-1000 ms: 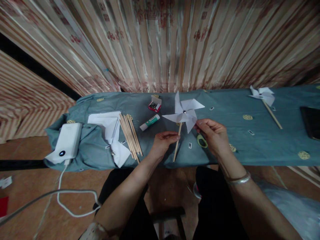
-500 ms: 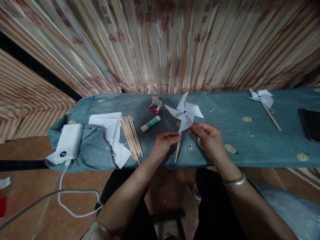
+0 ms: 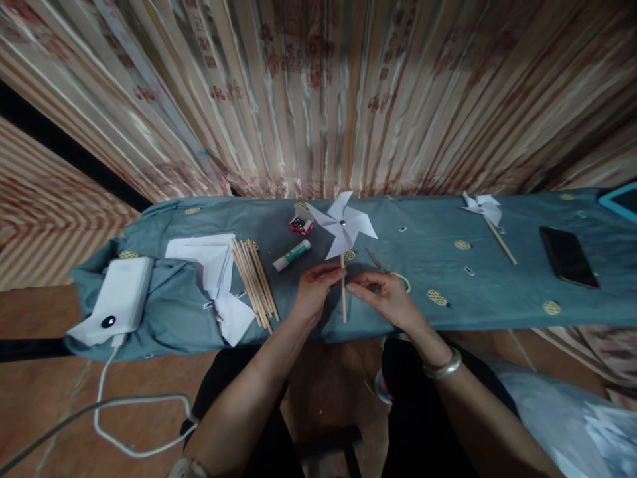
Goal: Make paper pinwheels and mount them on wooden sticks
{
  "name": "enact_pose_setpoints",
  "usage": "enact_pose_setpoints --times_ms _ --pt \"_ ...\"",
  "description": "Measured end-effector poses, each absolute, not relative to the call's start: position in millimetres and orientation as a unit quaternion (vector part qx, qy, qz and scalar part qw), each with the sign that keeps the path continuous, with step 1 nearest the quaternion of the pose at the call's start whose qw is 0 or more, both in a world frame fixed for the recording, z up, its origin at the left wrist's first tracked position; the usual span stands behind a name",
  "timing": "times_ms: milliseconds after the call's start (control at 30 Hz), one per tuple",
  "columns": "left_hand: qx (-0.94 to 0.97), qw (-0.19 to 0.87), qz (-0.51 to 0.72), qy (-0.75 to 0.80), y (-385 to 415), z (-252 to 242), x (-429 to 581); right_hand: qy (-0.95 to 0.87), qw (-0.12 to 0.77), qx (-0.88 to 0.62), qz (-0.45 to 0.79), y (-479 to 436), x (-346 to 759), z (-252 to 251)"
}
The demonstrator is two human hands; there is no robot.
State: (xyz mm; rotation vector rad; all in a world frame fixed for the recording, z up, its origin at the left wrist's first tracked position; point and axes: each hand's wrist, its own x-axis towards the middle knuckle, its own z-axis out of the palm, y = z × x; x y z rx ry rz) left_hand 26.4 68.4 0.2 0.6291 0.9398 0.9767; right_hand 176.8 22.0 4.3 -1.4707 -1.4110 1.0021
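Observation:
A white paper pinwheel [image 3: 351, 232] with a shiny pin at its centre stands upright on a thin wooden stick above the table. My left hand [image 3: 318, 287] is closed on the stick just under the blades, pinching it between thumb and fingers. Beside the lower stick is my right hand [image 3: 385, 295], thumb and forefinger slightly apart, their tips very close to the wood; whether they touch it I cannot tell. Scissors [image 3: 375, 260] lie partly hidden behind the right hand. To the left are a glue stick [image 3: 292, 255] and a small red open box of pins [image 3: 301, 224].
Several wooden sticks [image 3: 255, 282] and white paper pieces [image 3: 219, 265] lie at left, near a white power bank [image 3: 122, 295] with a cable. Another pinwheel [image 3: 485, 209] and a black phone [image 3: 568, 257] lie at right on the blue-green tablecloth [image 3: 497, 299]. A patterned curtain hangs behind.
My right hand has left the blade edge and come down beside the stick. The left hand keeps its hold on the stick. The view has shifted right, showing more of the phone.

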Motion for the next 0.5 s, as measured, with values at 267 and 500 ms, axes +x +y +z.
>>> enact_pose_setpoints --times_ms 267,500 --pt "0.238 0.752 0.471 0.394 70 6 22 -0.562 0.42 -0.584 0.408 18 153 -1" --pt "0.239 0.761 0.449 0.402 67 4 20 -0.542 0.427 -0.648 0.323 29 206 24"
